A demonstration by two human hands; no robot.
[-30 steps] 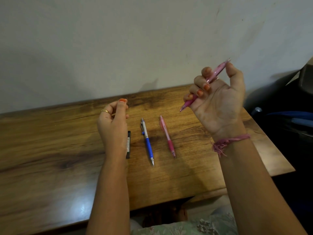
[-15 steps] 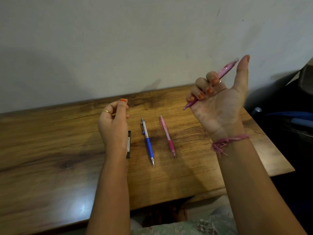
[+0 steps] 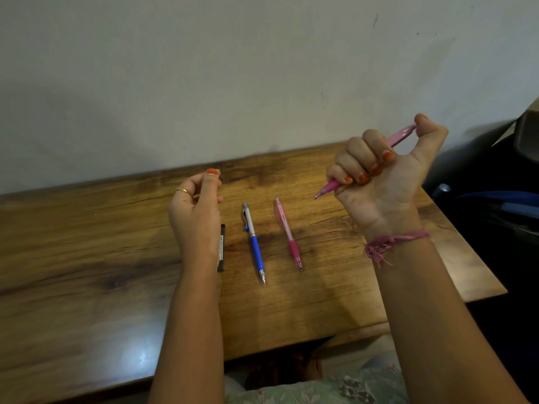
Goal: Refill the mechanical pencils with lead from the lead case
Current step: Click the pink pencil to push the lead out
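Observation:
My right hand (image 3: 385, 182) is raised above the table's right side and grips a pink mechanical pencil (image 3: 399, 137) in its fist. The pencil's tip points down-left, and my thumb presses on its top end. My left hand (image 3: 195, 217) hovers over the table with its fingers curled and the thumb against the forefinger. I cannot see anything in it. A black lead case (image 3: 222, 249) lies partly hidden under that wrist. A blue and silver pencil (image 3: 255, 246) and a second pink pencil (image 3: 288, 234) lie side by side on the wood, tips toward me.
The wooden table (image 3: 87, 258) runs left to right against a pale wall (image 3: 262, 68). Its right corner ends beside a dark seat with a blue item (image 3: 501, 199). The near edge sits just above my lap.
My right thumb, which stood straight up half a second ago, has bent down onto the top end of the held pencil. The left hand and the things on the table stay as they were.

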